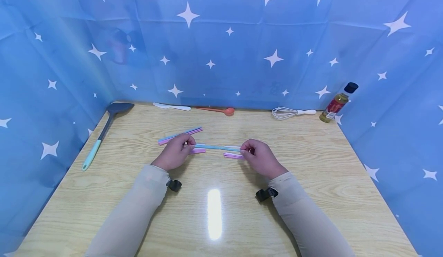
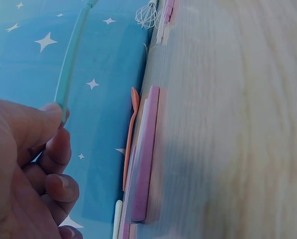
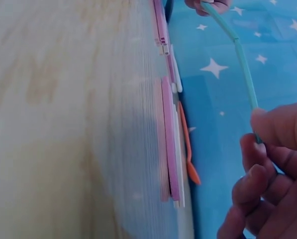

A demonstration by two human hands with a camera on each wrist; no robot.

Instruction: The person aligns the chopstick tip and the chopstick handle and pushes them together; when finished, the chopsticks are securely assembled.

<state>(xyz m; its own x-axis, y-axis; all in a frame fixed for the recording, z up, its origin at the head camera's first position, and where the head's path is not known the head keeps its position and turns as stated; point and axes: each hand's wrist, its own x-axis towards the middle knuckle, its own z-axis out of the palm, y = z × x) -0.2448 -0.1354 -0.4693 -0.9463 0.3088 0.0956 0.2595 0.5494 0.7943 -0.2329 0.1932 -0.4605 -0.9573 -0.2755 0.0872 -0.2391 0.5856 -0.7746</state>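
Observation:
A thin blue stick spans the gap between the two hands, with a joint near its middle where it bends slightly in the right wrist view. My left hand pinches one end between thumb and forefinger. The other end is pinched by my right hand in the same way. Below the raised stick, short pink and white sticks lie on the table by the left hand. A similar pink and white group lies by the right fingertips. Just behind the left hand is a bundle of blue and pink sticks.
Along the back edge of the wooden table lie a white knife, an orange spoon and a whisk. A bottle stands at the back right. A spatula lies at the left edge. Starry blue cloth surrounds the table.

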